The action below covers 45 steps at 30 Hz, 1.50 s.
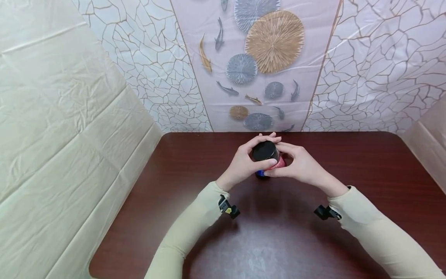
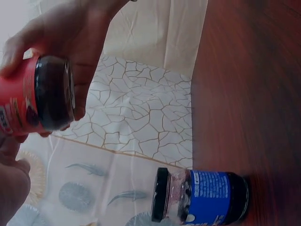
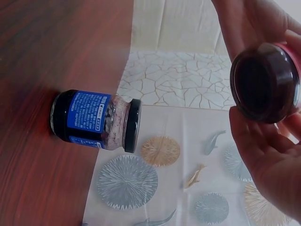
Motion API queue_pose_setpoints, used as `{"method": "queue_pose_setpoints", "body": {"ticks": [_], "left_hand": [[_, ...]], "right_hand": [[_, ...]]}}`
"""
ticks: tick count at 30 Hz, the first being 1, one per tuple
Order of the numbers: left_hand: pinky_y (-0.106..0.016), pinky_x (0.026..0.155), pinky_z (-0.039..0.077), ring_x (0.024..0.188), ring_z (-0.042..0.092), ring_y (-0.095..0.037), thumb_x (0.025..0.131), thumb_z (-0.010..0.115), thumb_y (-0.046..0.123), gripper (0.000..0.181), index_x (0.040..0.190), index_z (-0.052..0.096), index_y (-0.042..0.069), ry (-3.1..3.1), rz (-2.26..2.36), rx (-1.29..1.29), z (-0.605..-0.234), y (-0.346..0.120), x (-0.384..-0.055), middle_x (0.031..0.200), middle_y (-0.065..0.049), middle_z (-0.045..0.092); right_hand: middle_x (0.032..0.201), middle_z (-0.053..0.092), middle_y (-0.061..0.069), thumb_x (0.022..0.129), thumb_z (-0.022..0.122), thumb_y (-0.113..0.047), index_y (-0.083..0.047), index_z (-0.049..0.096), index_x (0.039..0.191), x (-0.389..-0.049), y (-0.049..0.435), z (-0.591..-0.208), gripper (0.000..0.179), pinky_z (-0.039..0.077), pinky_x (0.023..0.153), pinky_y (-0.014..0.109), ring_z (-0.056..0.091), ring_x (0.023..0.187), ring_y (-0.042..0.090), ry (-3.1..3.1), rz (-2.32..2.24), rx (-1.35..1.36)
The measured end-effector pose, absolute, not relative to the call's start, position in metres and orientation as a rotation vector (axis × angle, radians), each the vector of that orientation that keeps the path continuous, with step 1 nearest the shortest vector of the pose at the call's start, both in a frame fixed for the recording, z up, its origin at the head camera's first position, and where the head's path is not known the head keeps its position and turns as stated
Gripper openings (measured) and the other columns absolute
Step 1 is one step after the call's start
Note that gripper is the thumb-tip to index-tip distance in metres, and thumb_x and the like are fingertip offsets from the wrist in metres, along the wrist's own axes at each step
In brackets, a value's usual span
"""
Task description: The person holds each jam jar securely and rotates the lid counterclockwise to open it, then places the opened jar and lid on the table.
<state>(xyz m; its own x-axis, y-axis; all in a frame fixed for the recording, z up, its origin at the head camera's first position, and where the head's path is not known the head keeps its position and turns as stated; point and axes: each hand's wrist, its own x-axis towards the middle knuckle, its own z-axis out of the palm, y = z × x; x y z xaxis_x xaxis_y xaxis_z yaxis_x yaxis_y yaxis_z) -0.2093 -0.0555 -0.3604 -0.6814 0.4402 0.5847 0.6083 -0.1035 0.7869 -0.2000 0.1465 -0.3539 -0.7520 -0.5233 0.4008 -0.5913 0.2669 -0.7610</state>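
Observation:
A jar with a red label (image 2: 19,96) is held above the table by both hands. Its round black top (image 1: 265,150) faces up in the head view, and its dark glass base (image 3: 256,84) shows in the right wrist view. My left hand (image 1: 244,161) curls round the black top, thumb across its near side. Around the red body, my right hand (image 1: 301,164) grips from the right. Upright on the table below stands a second jar with a blue label (image 3: 88,113) and a black lid (image 3: 132,125); in the head view it is mostly hidden behind the hands.
The dark reddish-brown table (image 1: 258,236) has rounded far corners. Patterned cloth with fish and round motifs (image 1: 275,40) hangs behind it, and a pale sheet (image 1: 69,116) covers the left side. Small black devices are strapped to both wrists.

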Motion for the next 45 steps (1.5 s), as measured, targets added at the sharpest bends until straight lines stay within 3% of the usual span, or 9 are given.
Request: {"method": "queue_pose_setpoints", "body": {"ticks": [6, 12, 19, 22, 28, 31, 38, 45], "left_hand": [[-0.035, 0.123, 0.017, 0.138, 0.048, -0.016, 0.084, 0.079, -0.001, 0.044, 0.125, 0.064, 0.001, -1.970, -1.919, -1.080, -0.360, -0.048, -0.213, 0.127, -0.010, 0.069], [-0.034, 0.118, 0.031, 0.139, 0.046, -0.014, 0.084, 0.076, -0.005, 0.041, 0.123, 0.063, -0.001, -1.937, -2.023, -0.996, -0.362, -0.044, -0.212, 0.128, -0.010, 0.068], [-0.031, 0.114, 0.036, 0.139, 0.045, -0.010, 0.087, 0.077, 0.003, 0.037, 0.121, 0.064, 0.004, -1.958, -2.002, -0.854, -0.366, -0.039, -0.211, 0.129, -0.003, 0.068], [-0.030, 0.113, 0.037, 0.139, 0.045, -0.008, 0.088, 0.078, 0.008, 0.036, 0.121, 0.064, 0.005, -1.976, -1.974, -0.804, -0.367, -0.038, -0.211, 0.130, 0.001, 0.068], [-0.028, 0.111, 0.039, 0.137, 0.045, -0.006, 0.089, 0.079, 0.024, 0.039, 0.123, 0.064, 0.011, -2.014, -1.962, -0.644, -0.367, -0.034, -0.211, 0.129, 0.008, 0.068], [-0.026, 0.110, 0.039, 0.138, 0.043, -0.003, 0.088, 0.080, 0.029, 0.045, 0.126, 0.062, 0.014, -2.050, -1.988, -0.573, -0.368, -0.033, -0.211, 0.131, 0.013, 0.065], [-0.030, 0.106, 0.044, 0.134, 0.047, -0.007, 0.098, 0.068, 0.021, 0.054, 0.148, 0.049, 0.021, -2.106, -2.015, -0.798, -0.373, -0.042, -0.208, 0.148, 0.012, 0.050], [-0.036, 0.113, 0.038, 0.141, 0.043, -0.017, 0.103, 0.059, 0.021, 0.058, 0.157, 0.036, 0.013, -1.998, -2.095, -1.164, -0.370, -0.061, -0.211, 0.158, -0.007, 0.040]], "right_hand": [[0.120, 0.067, -0.007, 0.074, 0.092, -0.022, -0.024, 0.069, 0.126, -0.199, 0.141, -0.354, 0.056, 0.052, 0.081, 0.018, 0.065, 0.095, 0.011, -2.434, 1.517, 0.970], [0.112, 0.068, -0.005, 0.074, 0.092, -0.022, -0.021, 0.070, 0.124, -0.199, 0.137, -0.359, 0.055, 0.051, 0.071, 0.018, 0.063, 0.080, 0.011, -2.417, 1.447, 0.907], [0.109, 0.069, -0.005, 0.076, 0.091, -0.023, -0.019, 0.070, 0.122, -0.202, 0.133, -0.364, 0.051, 0.046, 0.079, 0.019, 0.059, 0.091, 0.012, -2.388, 1.281, 0.840], [0.108, 0.069, -0.002, 0.075, 0.090, -0.024, -0.015, 0.070, 0.123, -0.201, 0.131, -0.365, 0.053, 0.046, 0.081, 0.023, 0.061, 0.093, 0.014, -2.378, 1.216, 0.815], [0.112, 0.068, 0.005, 0.072, 0.092, -0.025, -0.007, 0.068, 0.126, -0.203, 0.128, -0.368, 0.062, 0.050, 0.085, 0.044, 0.062, 0.101, 0.023, -2.342, 1.098, 0.765], [0.113, 0.067, 0.006, 0.072, 0.092, -0.025, -0.006, 0.066, 0.129, -0.205, 0.129, -0.370, 0.065, 0.050, 0.085, 0.046, 0.062, 0.102, 0.024, -2.338, 1.085, 0.755], [0.107, 0.068, 0.000, 0.074, 0.092, -0.028, -0.013, 0.068, 0.129, -0.205, 0.137, -0.369, 0.062, 0.045, 0.075, 0.022, 0.058, 0.090, 0.014, -2.384, 1.259, 0.730], [0.108, 0.068, -0.003, 0.075, 0.092, -0.027, -0.019, 0.070, 0.124, -0.203, 0.141, -0.362, 0.054, 0.048, 0.071, 0.022, 0.059, 0.085, 0.015, -2.416, 1.385, 0.756]]}}
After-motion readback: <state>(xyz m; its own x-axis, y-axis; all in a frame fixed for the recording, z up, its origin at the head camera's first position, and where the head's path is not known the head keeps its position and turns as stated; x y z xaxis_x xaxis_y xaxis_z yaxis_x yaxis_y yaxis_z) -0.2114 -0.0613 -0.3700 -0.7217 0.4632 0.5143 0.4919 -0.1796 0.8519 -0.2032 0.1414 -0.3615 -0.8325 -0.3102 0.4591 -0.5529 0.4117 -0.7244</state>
